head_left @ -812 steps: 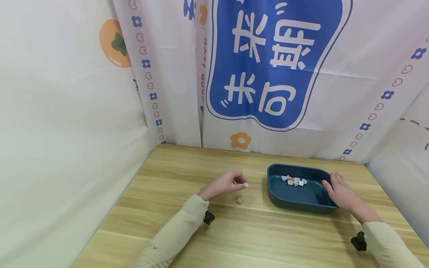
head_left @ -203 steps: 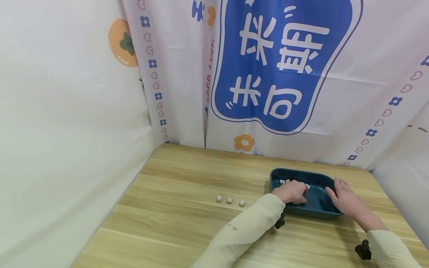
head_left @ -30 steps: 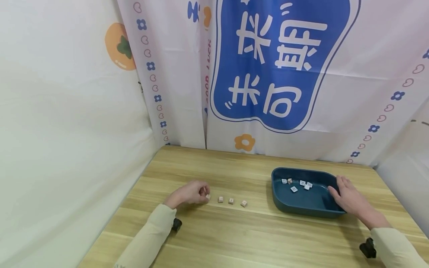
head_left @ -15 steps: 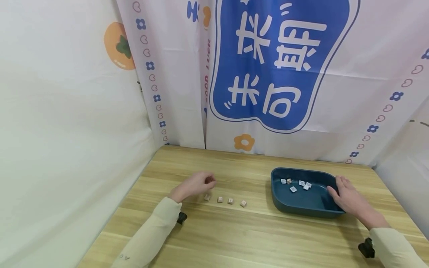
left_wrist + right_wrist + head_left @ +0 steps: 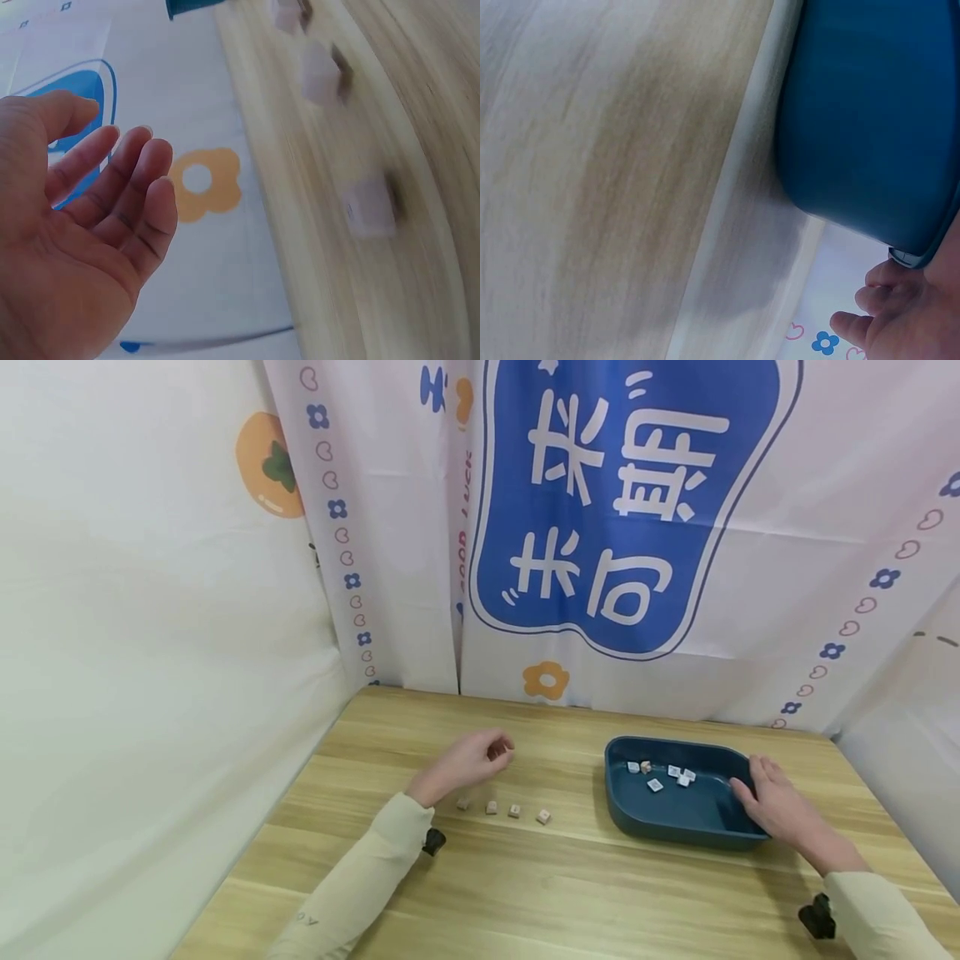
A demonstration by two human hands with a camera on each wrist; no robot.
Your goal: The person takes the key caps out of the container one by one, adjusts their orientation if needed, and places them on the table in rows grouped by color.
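Hovering over the tabletop (image 5: 540, 893), the left hand (image 5: 467, 760) was just behind the left end of a row of small pale blocks (image 5: 513, 811). Its fingers (image 5: 159, 206) were loosely bent and parted, thumb clear of the fingertips, palm bare; nothing held. Row counted at four blocks, spaced apart in a nearly straight line left of the tray (image 5: 693, 814); three of them appeared blurred in the left wrist view. Marks on their faces too small to read. Tray dark teal, rounded at the corners, standing on the right part of the tabletop. Right hand (image 5: 783, 806) held its right end, thumb over the rim to the inside, other fingers along the outside of the wall. Inside, toward the back and left, lay a scatter of loose blocks (image 5: 655, 785), mostly white, one tan; three sat close together near the middle. Both arms wore pale sleeves (image 5: 360, 877), a black device (image 5: 817, 916) at each wrist. Behind the tabletop hung a white cloth (image 5: 397, 543) bearing a blue panel (image 5: 607, 518) with white characters, an orange flower (image 5: 536, 683) below it.
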